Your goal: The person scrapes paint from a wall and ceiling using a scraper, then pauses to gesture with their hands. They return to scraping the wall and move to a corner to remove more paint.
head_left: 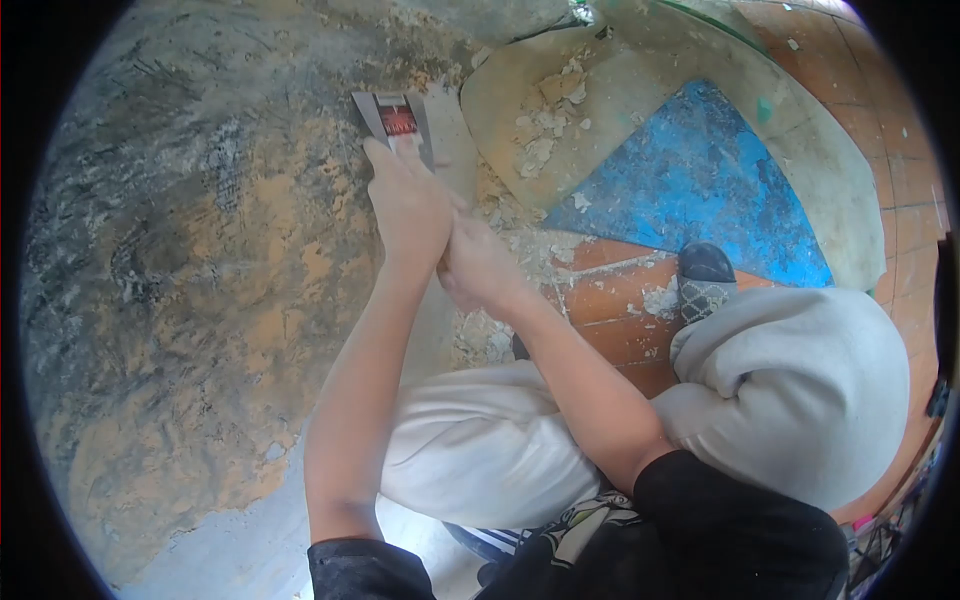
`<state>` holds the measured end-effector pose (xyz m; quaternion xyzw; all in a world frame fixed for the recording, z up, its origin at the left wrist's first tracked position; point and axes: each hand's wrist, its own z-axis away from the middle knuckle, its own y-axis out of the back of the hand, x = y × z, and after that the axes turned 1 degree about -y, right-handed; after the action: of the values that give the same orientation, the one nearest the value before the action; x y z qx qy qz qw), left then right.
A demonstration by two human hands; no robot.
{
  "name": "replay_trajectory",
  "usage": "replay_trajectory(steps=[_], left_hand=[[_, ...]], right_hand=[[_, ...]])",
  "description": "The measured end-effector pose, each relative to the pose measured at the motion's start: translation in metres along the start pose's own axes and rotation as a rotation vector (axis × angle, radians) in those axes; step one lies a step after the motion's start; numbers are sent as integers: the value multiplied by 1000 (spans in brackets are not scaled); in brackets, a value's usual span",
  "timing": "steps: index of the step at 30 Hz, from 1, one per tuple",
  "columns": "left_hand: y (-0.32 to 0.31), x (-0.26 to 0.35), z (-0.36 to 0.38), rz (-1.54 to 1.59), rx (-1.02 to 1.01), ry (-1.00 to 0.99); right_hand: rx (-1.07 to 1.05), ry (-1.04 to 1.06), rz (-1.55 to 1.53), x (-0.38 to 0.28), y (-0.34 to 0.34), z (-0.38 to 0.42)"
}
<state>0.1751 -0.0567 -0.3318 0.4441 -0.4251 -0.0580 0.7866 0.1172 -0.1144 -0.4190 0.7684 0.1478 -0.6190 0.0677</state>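
Note:
A wide scraper [397, 116] with a red label rests its blade at the rough, peeling wall [220, 280]. My left hand [408, 205] is closed round the tool just below the label, thumb and fingers towards the blade. Lower down and to the right, my right hand [482, 262] is closed against the base of my left hand, on the handle end, which the hands mostly hide. Mottled orange and grey patches show on the wall to the left of both hands.
Flakes of debris [540, 150] lie on a pale sheet [840, 190]. A blue triangular piece [700, 180] lies on it. Orange tiles [620, 340] show around a dark shoe [706, 262]. My bent knee [810, 390] is at the right.

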Motion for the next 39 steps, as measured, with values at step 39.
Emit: replay_trajectory(steps=[39], left_hand=[[24,-101,41,-872,-195,-286]], right_hand=[[-68,-1491,-1022,-55,-46,70]])
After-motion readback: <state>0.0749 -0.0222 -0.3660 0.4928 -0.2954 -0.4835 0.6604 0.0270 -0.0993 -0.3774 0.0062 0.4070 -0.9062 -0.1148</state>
